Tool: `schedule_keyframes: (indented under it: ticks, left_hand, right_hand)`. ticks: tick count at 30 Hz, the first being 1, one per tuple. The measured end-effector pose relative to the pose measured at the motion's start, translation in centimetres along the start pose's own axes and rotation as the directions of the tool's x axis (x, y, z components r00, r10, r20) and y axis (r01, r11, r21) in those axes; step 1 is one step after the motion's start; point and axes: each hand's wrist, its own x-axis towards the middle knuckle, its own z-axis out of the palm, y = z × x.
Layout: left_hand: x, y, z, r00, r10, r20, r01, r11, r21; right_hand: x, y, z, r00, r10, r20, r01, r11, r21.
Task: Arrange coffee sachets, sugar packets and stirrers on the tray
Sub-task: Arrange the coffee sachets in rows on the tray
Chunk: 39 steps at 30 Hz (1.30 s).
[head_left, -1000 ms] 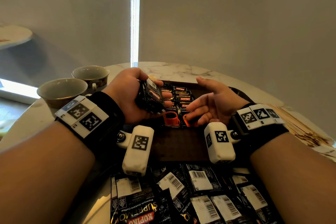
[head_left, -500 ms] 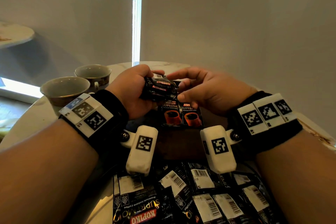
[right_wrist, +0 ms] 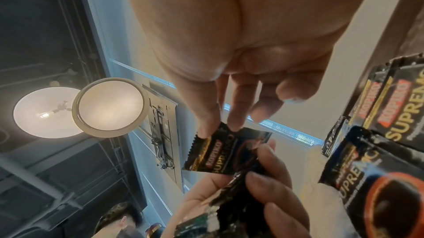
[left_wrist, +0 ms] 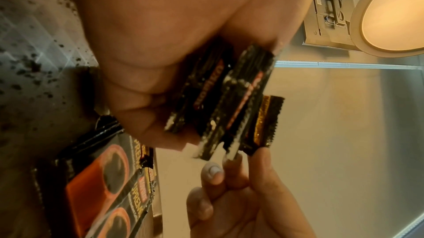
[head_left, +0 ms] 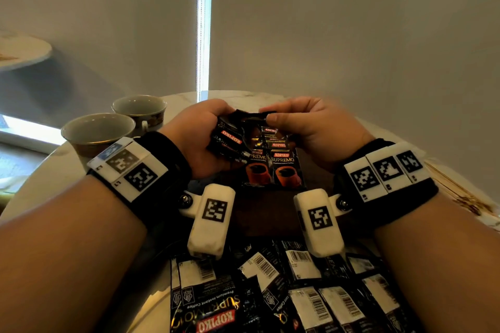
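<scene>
My left hand grips a small stack of black Kopiko coffee sachets above the far part of the dark brown tray. My right hand pinches one end of a single sachet at that stack, thumb and fingers on it. The left wrist view shows that sachet's gold-edged end sticking out of the stack. Several sachets lie in overlapping rows on the tray, below the hands. No sugar packets are visible.
A pile of loose sachets lies on the marble table in front of the tray. Two cups stand at the left. Wooden stirrers lie at the right table edge. A wall closes the far side.
My right hand left the tray, turned palm down and came to the stack, where it now pinches one sachet. The left hand tilted the stack flatter and rose a little.
</scene>
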Motion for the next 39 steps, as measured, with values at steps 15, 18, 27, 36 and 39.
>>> schedule_keyframes:
  ticks: [15, 18, 27, 36, 39]
  left_hand:
    - [-0.1, 0.7, -0.5, 0.981, 0.049, -0.189, -0.065, 0.994, -0.084]
    - [-0.1, 0.8, -0.2, 0.979, 0.078, -0.190, -0.102, 0.987, -0.124]
    - [-0.1, 0.8, -0.5, 0.962, 0.138, -0.236, -0.156, 0.986, -0.062]
    - [0.2, 0.6, -0.5, 0.969, 0.097, -0.229, -0.104, 0.994, -0.018]
    - [0.1, 0.7, -0.5, 0.977, 0.084, -0.195, -0.093, 0.995, -0.036]
  right_hand:
    - [0.7, 1.5, -0.2, 0.931, 0.167, -0.325, -0.123, 0.981, 0.150]
    - [0.3, 2.0, -0.1, 0.927, 0.259, -0.273, -0.223, 0.962, 0.155]
    - [-0.6, 1.3, 0.1, 0.909, 0.356, -0.216, -0.354, 0.934, 0.049]
    - [-0.8, 1.3, 0.5, 0.914, 0.371, -0.166, -0.380, 0.924, -0.030]
    - [-0.8, 1.2, 0.6, 0.911, 0.384, -0.151, -0.393, 0.919, -0.032]
